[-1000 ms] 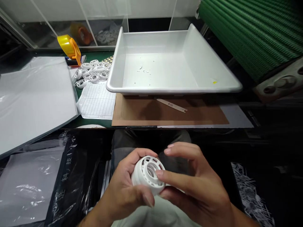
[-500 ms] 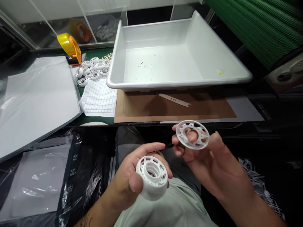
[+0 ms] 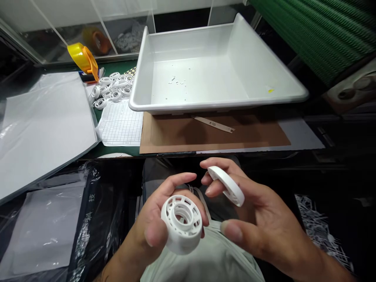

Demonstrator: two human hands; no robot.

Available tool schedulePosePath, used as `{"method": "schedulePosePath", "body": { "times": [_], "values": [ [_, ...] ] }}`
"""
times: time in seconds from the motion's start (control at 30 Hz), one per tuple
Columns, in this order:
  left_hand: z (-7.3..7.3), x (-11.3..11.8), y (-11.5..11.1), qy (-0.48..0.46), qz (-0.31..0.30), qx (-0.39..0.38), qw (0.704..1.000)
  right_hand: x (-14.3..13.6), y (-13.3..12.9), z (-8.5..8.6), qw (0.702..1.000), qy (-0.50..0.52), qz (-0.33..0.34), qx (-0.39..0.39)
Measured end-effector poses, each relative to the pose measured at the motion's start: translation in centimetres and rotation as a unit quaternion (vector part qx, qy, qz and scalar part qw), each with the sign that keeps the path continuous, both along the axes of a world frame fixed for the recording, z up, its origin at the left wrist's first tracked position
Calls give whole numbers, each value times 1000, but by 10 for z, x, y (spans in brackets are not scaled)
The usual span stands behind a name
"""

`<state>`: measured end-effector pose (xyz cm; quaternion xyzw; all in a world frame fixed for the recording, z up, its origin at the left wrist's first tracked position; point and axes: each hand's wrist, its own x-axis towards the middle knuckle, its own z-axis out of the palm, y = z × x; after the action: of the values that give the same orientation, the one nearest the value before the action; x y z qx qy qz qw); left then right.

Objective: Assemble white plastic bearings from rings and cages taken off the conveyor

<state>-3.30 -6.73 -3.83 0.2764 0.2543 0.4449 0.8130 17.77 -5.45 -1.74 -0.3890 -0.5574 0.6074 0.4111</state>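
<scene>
My left hand (image 3: 155, 219) is wrapped round a white round housing (image 3: 182, 227), its slotted ring face and central hole turned up toward me. To the right, my right hand (image 3: 252, 207) holds a white ring-shaped disc (image 3: 226, 185), seen nearly edge-on, with a finger through its middle and the thumb held apart below it. The disc and the housing do not touch; the disc is higher and to the right. Both hands are in front of the table edge, over my lap.
A large white tray (image 3: 199, 105) sits on brown cardboard (image 3: 164, 135), beside a flat tool marked A16 (image 3: 213, 123). White rings (image 3: 116, 95), a grid sheet (image 3: 122, 123), a tape dispenser (image 3: 84, 60) and a white sheet stack (image 3: 47, 117) lie left. White scraps (image 3: 320, 231) are lower right.
The disc in my right hand has turned from face-up to nearly edge-on and moved a little left and down. My right thumb has moved left and down, and my left hand has shifted slightly left.
</scene>
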Motion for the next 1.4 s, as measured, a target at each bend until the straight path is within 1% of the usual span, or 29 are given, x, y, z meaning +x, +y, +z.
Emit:
{"method": "schedulePosePath", "body": {
  "times": [0.1,0.27,0.37,0.5,0.57,0.63,0.7,0.73,0.77,0.83,0.93,1.0,1.17,1.4],
  "values": [
    [0,-1,-1,6,-5,-1,1000,-2,1,4,999,2,27,25],
    [0,-2,0,11,-19,-29,999,-5,4,4,991,-7,89,102],
    [1,-4,1,27,-20,-24,999,-9,6,5,985,-22,99,139],
    [-3,-6,1,-5,-25,-45,999,-16,8,4,976,-53,120,174],
    [-6,-7,1,-2,-22,-39,999,-17,8,-1,984,-13,107,142],
    [-8,-7,3,12,-32,-11,999,-15,8,-8,994,76,54,62],
    [-9,-6,5,14,-45,10,999,-13,8,-17,985,174,-14,-18],
    [-9,-6,6,14,-49,14,999,-12,7,-20,976,210,-37,-43],
    [-8,-5,7,16,-48,12,999,-11,6,-23,969,236,-50,-58],
    [-6,-4,8,22,-44,14,999,-11,5,-25,962,257,-49,-74],
    [-3,-2,9,30,-41,20,999,-11,1,-23,970,229,-34,-79],
    [-3,-2,9,31,-42,22,998,-10,0,-18,978,196,-36,-65],
    [-3,-2,6,21,-36,19,999,-7,-1,-8,994,103,-29,4],
    [-3,-4,3,-1,-32,-3,999,-8,0,-5,994,46,-15,98]
  ]
}}
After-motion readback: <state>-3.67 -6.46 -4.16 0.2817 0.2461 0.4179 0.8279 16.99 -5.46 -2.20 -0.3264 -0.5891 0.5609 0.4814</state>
